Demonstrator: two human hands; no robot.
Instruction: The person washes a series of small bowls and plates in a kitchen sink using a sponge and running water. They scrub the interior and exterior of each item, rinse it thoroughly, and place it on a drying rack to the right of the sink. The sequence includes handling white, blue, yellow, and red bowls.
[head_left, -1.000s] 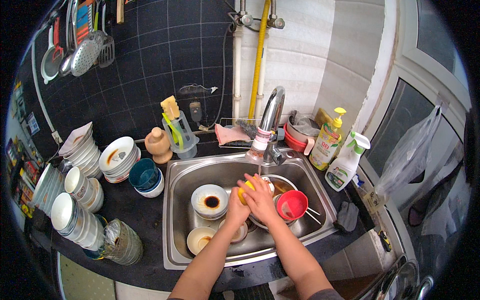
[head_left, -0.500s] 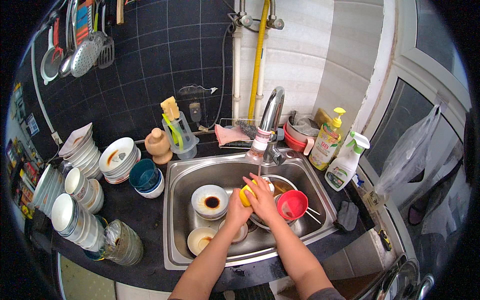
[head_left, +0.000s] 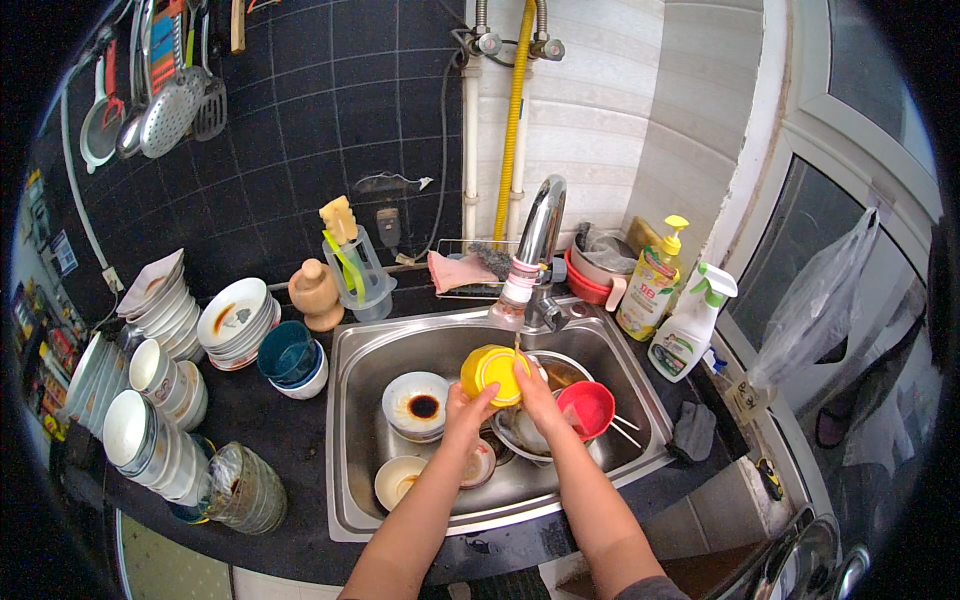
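Under the chrome faucet (head_left: 543,225), a yellow bowl (head_left: 495,372) is tipped so that its round base faces me. My left hand (head_left: 466,412) grips its left side, with the thumb on the base. On the right side, my right hand (head_left: 538,402) holds it too. A thin stream of water runs down by its right edge. Below, in the steel sink (head_left: 338,440), are a white bowl with dark liquid (head_left: 417,393), a cream bowl (head_left: 400,480), a red bowl (head_left: 586,408) and a metal pan (head_left: 560,368), partly hidden by my right hand.
Stacked plates (head_left: 232,312), white bowls (head_left: 128,428) and dark teal bowls (head_left: 288,352) crowd the left counter. A yellow-topped soap bottle (head_left: 652,290) and a spray bottle (head_left: 694,325) stand right of the sink. A grey cloth (head_left: 694,432) lies by its right corner.
The yellow bowl, mostly hidden between my hands before, is turned so its base shows. My hands have moved slightly apart and lower around it.
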